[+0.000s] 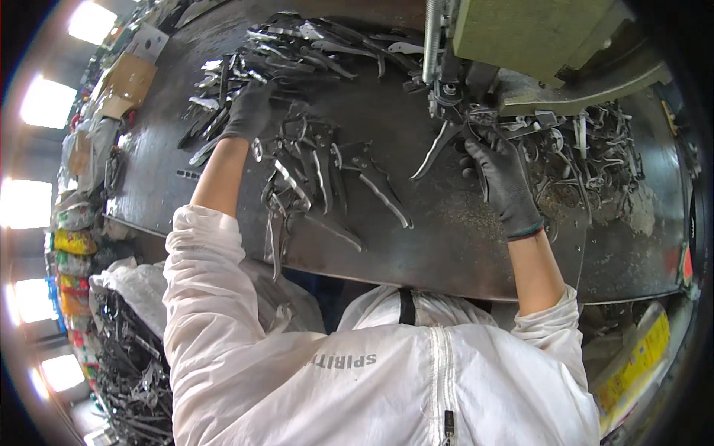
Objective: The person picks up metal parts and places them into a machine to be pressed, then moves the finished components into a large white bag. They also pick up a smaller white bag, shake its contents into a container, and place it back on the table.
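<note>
My right hand [504, 175], in a dark grey glove, is closed around one handle of a two-handled, plier-like metal tool. Its other handle [437, 151] points down and left, and its head sits under the tip of a press. My left hand [251, 111], also gloved, is at the edge of a far pile of dark and silver metal handles [297, 56]. Blur and the parts around them hide its fingers. Between my hands and nearer to me lies a loose group of similar two-handled tools [320, 160], some with handles spread.
The press [448, 89], with a coil spring [430, 41] and a green-yellow body [528, 33], stands over the metal table [416, 256]. Scrap-like metal pieces [573, 152] and filings lie right of my right hand. A cardboard box [128, 82] and bags line the left side.
</note>
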A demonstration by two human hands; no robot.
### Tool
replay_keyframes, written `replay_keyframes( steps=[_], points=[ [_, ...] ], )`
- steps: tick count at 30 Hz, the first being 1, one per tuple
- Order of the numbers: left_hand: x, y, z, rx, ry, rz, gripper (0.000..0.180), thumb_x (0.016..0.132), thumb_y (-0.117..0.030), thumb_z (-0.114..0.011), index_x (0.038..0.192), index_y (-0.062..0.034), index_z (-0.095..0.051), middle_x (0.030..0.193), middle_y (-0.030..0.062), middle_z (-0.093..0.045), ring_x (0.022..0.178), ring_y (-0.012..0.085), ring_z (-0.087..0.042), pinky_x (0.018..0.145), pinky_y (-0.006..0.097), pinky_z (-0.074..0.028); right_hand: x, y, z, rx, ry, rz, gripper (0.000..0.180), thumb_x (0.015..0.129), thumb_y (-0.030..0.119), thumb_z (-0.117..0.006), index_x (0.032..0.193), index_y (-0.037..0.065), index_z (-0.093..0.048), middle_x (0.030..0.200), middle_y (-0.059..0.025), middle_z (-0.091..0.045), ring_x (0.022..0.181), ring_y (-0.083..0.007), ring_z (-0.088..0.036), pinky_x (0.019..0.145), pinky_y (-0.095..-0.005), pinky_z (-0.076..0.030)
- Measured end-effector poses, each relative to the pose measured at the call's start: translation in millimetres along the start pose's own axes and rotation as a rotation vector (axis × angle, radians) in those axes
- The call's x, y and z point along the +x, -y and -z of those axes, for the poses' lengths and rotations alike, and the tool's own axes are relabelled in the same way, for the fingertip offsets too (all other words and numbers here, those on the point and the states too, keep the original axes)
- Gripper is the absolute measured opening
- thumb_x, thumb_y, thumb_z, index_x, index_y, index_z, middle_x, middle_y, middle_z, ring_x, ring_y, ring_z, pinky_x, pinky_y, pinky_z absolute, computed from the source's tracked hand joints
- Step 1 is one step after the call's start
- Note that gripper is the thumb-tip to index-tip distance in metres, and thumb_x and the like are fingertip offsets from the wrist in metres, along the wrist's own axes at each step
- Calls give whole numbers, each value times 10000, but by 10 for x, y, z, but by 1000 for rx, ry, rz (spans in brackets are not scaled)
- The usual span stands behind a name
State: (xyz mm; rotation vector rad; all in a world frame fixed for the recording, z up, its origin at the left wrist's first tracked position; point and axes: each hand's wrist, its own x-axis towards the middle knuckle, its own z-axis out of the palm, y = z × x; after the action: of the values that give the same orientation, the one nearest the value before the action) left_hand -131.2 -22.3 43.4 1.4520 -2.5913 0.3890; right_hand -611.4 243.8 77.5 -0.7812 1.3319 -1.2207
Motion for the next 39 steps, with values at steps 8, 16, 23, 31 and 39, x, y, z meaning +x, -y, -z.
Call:
replay_keyframes(
  steps=[8,16,23,31,39],
  points=[
    [-4,-167,24,-62,-35,-177,411,886,-259,-729,1255,-85,-678,1325,192,-640,1223,392,-608,1034,478,-487,-241,115,-22,31,50,-52,218,1034,106,-629,1230,12,-648,942,-17,-681,690,-77,-656,559,-221,-524],
    [-152,-1278,1145,-543,-13,365,369,1008,-178,-627,1360,-78,-586,1023,155,-719,897,279,-704,783,379,-540,-213,-64,105,-24,1,-27,320,1047,190,-642,1322,31,-612,980,-2,-683,724,-46,-614,608,-214,-507],
    [-559,-2753,1571,-1249,86,136,359,1062,-189,-577,1386,-38,-548,859,-2,-584,742,79,-547,689,251,-486,-341,103,-106,-100,18,29,337,1038,130,-624,1340,-9,-568,989,-27,-672,795,-90,-667,628,-247,-558],
    [-515,-3528,1495,-1627,535,239,306,1082,-219,-554,1299,-9,-604,901,-36,-589,735,41,-506,646,201,-416,-455,283,1818,-1715,-585,308,263,915,84,-682,1177,67,-668,1151,-166,-645,964,-359,-685,864,-477,-549],
    [-241,-3155,585,-1485,417,423,317,1055,-219,-508,1226,24,-618,950,41,-669,764,118,-639,688,276,-524,-614,531,1671,-1167,-453,378,238,943,140,-713,1166,82,-655,961,-116,-700,800,-221,-689,717,-382,-570]
  ],
)
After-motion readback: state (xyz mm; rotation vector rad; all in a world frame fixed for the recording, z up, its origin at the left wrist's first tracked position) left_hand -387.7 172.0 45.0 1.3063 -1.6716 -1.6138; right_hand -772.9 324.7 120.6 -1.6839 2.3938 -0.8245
